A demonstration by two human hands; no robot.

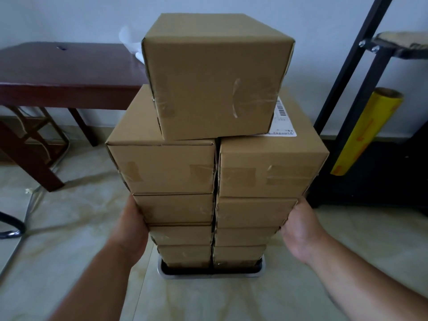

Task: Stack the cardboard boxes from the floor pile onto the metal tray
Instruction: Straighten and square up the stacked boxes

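Towering taped brown cardboard boxes (215, 158)

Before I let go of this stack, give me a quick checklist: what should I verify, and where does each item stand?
1. Metal tray under both columns: ok, its rim shows around the bottom boxes.
2. Columns flush: ok, only a thin seam runs between them.
3. Top box seated: not ok, it straddles the seam and juts forward over the left column's front edge.
4. Left hand and right hand bracing the sides: ok, each presses a column's outer face.
5. Back of stack: cannot tell, hidden.
6. Boxes left on the floor: cannot tell, none in view.
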